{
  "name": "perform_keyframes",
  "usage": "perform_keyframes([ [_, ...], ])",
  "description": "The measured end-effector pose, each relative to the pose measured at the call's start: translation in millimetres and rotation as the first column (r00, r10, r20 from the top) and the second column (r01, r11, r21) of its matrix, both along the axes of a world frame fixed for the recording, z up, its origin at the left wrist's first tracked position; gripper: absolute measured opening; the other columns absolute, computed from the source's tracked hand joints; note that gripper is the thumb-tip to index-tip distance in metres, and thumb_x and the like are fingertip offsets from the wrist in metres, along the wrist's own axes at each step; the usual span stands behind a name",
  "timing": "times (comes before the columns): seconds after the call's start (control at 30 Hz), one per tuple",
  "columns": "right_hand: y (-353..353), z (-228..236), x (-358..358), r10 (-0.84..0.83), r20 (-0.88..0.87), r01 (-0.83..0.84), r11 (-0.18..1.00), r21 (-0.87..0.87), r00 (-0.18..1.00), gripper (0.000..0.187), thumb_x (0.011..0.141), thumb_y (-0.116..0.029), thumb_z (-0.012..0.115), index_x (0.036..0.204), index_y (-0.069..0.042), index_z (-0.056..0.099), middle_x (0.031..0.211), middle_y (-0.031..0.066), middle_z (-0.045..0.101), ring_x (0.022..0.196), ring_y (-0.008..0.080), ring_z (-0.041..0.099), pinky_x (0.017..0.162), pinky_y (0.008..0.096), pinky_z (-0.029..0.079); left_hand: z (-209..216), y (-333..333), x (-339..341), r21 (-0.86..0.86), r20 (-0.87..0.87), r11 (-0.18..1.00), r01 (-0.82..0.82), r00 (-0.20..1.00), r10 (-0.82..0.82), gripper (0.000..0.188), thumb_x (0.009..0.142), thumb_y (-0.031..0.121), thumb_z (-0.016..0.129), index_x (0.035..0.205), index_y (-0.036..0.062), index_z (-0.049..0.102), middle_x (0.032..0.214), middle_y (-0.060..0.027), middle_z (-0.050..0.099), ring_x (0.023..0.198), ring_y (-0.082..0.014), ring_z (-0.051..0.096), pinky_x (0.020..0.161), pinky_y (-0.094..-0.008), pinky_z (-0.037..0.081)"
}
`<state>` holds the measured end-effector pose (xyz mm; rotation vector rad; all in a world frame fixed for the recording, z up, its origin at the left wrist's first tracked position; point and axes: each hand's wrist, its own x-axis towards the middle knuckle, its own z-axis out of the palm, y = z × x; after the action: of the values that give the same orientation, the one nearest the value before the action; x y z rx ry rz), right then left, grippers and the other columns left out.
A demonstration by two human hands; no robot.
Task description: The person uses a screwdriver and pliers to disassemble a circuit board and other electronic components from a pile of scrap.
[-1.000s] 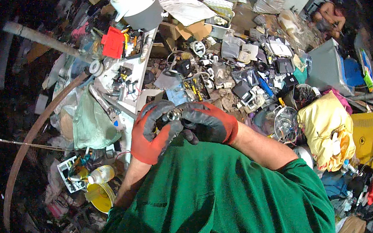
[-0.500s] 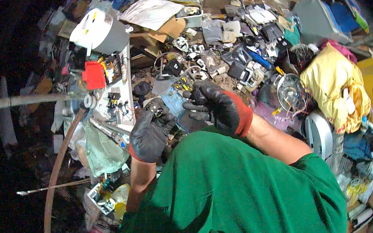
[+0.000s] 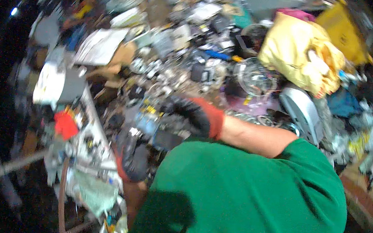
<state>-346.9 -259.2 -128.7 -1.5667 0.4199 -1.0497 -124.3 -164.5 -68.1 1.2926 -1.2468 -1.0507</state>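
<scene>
My left hand (image 3: 134, 158), in a black glove with a red cuff, is beside my knee with its fingers curled. A small part with a shiny metal end (image 3: 134, 132) shows at its fingertips; blur hides its exact kind. To the right, my right hand (image 3: 191, 118), gloved alike, reaches in over the knee with the fingers bent. Motion smears those fingertips, and I cannot make out whether anything is between them. Below the right hand lies a dark flat piece (image 3: 168, 140). A pale blue piece (image 3: 146, 124) lies between the hands.
Mixed scrap (image 3: 163, 76) covers the ground ahead. At the left are a white and grey bin (image 3: 51, 83), a red piece (image 3: 65, 125) and a long rod (image 3: 63, 194). Rightward are a yellow sack (image 3: 287, 47), a clear round bowl (image 3: 255, 78) and a silver-grey casing (image 3: 301, 112).
The view has swung, so the surroundings sit further left and the picture is blurred. My right hand has moved left and lower, nearer the left hand, which still has the small shiny part.
</scene>
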Motion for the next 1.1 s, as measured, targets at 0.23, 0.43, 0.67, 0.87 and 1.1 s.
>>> perform_keyframes([
  [0.23,-2,1,-28,-0.146,0.624,-0.472,0.53,0.705,0.768,0.03,0.095,-0.034,0.056,0.114,-0.012,0.06,0.102,0.0032,0.066,0.094,0.0185,0.065,0.088,0.0355,0.055,17,-34,-60,0.005,0.166,0.99,-0.141,0.976,0.138,0.031,0.087,0.015,0.068,0.114,0.0018,0.06,0.103,-0.007,0.063,0.096,-0.0192,0.059,0.087,-0.0319,0.047],
  [0.43,-2,-32,-37,-0.049,0.714,-0.515,0.658,0.549,0.698,0.033,0.095,-0.02,0.056,0.125,-0.008,0.054,0.114,0.0052,0.063,0.107,0.016,0.06,0.087,0.0363,0.054,11,-78,-115,0.02,0.793,0.928,0.371,0.56,-0.241,0.045,0.078,0.011,0.069,0.12,0.0019,0.057,0.124,-0.0225,0.053,0.115,-0.0391,0.051,0.103,-0.0451,0.037],
  [0.67,13,-97,-115,-0.343,0.701,-0.43,0.599,0.676,0.625,0.038,0.09,-0.007,0.061,0.127,-0.006,0.053,0.113,0.0056,0.063,0.1,0.0138,0.061,0.086,0.031,0.052,-10,-91,-132,0.223,0.741,0.866,0.448,0.499,-0.449,0.051,0.081,0.014,0.068,0.127,-0.0012,0.053,0.131,-0.0263,0.051,0.123,-0.0442,0.048,0.104,-0.0448,0.038],
  [0.87,-2,-162,-240,-0.741,0.568,-0.346,0.459,0.818,0.36,0.023,0.088,-0.008,0.059,0.111,-0.006,0.061,0.099,0.0069,0.065,0.097,0.0204,0.063,0.085,0.0329,0.052,-16,-97,-114,0.406,0.606,0.81,0.424,0.539,-0.586,0.043,0.083,0.009,0.064,0.124,-0.0014,0.056,0.124,-0.0249,0.057,0.12,-0.0387,0.052,0.103,-0.0418,0.039],
  [1.1,-77,-223,-428,-0.936,0.31,0.496,0.35,0.795,0.164,0.007,0.093,-0.011,0.054,0.09,-0.005,0.055,0.082,0.0044,0.058,0.08,0.0194,0.056,0.081,0.0335,0.05,-16,-92,-111,0.381,0.648,0.827,0.414,0.518,-0.558,0.038,0.082,0.007,0.064,0.119,-0.0009,0.058,0.117,-0.0203,0.061,0.11,-0.0358,0.058,0.097,-0.0396,0.044],
])
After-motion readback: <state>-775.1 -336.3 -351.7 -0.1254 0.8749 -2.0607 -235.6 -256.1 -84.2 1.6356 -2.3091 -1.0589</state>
